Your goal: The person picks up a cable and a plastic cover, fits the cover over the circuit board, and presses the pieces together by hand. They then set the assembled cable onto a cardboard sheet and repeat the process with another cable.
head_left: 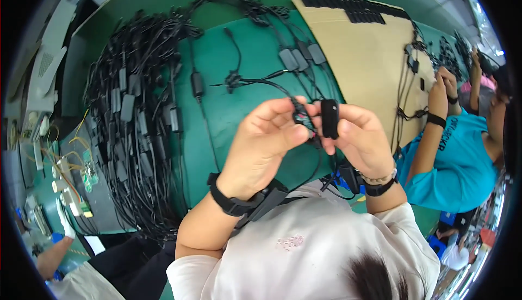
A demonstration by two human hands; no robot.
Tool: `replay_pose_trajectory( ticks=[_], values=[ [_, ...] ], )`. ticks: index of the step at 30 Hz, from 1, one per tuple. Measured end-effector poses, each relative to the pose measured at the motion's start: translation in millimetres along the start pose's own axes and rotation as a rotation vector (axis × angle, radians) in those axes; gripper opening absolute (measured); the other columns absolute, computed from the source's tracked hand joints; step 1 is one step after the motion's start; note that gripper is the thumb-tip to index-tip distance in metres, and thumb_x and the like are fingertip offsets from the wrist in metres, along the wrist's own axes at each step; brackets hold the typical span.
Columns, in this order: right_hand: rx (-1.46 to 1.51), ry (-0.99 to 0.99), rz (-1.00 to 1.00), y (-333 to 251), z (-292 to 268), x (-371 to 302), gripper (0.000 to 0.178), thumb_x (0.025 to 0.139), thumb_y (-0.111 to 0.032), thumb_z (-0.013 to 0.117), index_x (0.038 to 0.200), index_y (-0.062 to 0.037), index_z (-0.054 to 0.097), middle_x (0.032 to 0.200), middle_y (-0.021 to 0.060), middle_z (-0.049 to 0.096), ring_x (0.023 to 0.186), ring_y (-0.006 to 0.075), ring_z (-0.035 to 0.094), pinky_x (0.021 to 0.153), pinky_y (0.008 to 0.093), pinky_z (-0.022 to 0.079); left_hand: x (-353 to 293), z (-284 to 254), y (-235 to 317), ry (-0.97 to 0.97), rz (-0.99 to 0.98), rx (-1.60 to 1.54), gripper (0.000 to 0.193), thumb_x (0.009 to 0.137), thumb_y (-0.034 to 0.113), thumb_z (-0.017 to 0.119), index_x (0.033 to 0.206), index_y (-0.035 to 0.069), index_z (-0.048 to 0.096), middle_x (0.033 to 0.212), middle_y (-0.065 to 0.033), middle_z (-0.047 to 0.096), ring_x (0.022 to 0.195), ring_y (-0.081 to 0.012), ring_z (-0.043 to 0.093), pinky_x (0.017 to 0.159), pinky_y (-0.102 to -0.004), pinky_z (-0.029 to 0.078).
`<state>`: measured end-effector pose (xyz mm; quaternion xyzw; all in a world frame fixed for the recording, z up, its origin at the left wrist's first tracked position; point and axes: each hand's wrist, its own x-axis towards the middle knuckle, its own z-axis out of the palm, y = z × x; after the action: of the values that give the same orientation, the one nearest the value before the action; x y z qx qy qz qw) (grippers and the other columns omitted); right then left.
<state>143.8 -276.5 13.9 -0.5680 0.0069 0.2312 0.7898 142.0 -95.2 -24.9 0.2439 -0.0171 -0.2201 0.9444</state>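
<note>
My left hand (266,139) pinches the end of a black cable (272,85) where a small part with a pink spot (300,118) shows between thumb and fingers. My right hand (356,137) holds a flat black rectangular cover piece (329,118) upright, right beside that cable end. Both hands are raised above the green table (234,109), close together, with black bands on both wrists.
A large heap of black cables with inline boxes (136,115) lies at the left. A brown cardboard sheet (364,55) carries rows of black pieces (353,9). A co-worker in a teal shirt (457,158) handles cables at the right. Circuit boards and wires (70,175) sit far left.
</note>
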Motion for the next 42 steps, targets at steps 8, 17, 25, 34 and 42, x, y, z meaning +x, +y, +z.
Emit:
replay_pose_trajectory(
  ticks=[8,17,25,34,42],
  values=[
    [0.059,-0.098,-0.065,9,-4,-1,0.049,0.08,-0.029,0.063,0.115,0.0045,0.051,0.108,0.0109,0.056,0.071,0.0128,0.054,0.062,0.0249,0.045,-1,-2,1,0.014,-0.019,0.033,0.041,0.073,0.002,0.067,0.111,0.005,0.052,0.107,-0.0108,0.058,0.097,-0.0225,0.058,0.086,-0.0355,0.045],
    [-0.648,0.057,-0.404,1,5,-7,0.043,0.073,-0.015,0.069,0.11,0.0022,0.057,0.087,0.0059,0.056,0.068,0.012,0.052,0.061,0.0228,0.042,1,1,-3,0.01,0.099,0.059,0.039,0.07,-0.014,0.061,0.104,0.006,0.058,0.108,-0.0093,0.057,0.099,-0.0177,0.055,0.085,-0.0292,0.048],
    [-0.997,0.145,-0.565,-3,16,-9,0.04,0.067,-0.008,0.073,0.104,-0.0004,0.061,0.079,0.0089,0.056,0.064,0.0147,0.053,0.053,0.0239,0.043,1,-3,-5,-0.008,0.07,0.075,0.037,0.069,-0.015,0.062,0.1,0.005,0.058,0.111,-0.0109,0.057,0.098,-0.0187,0.056,0.085,-0.0311,0.048],
    [-0.997,0.11,-0.593,3,14,-6,0.04,0.067,-0.009,0.072,0.104,0.0007,0.06,0.081,0.0106,0.056,0.064,0.018,0.055,0.054,0.0259,0.045,0,-1,-3,0.041,0.11,0.177,0.034,0.068,-0.016,0.062,0.098,0.0,0.057,0.109,-0.0137,0.057,0.094,-0.0215,0.059,0.081,-0.0321,0.051],
    [-1.064,0.04,-0.609,1,10,-5,0.045,0.069,-0.007,0.069,0.112,-0.0028,0.057,0.083,0.0084,0.056,0.066,0.0152,0.051,0.057,0.0234,0.041,-1,-1,-4,0.038,0.202,0.31,0.033,0.066,-0.017,0.064,0.096,-0.004,0.058,0.106,-0.0154,0.058,0.091,-0.0211,0.06,0.079,-0.0318,0.052]
  ],
)
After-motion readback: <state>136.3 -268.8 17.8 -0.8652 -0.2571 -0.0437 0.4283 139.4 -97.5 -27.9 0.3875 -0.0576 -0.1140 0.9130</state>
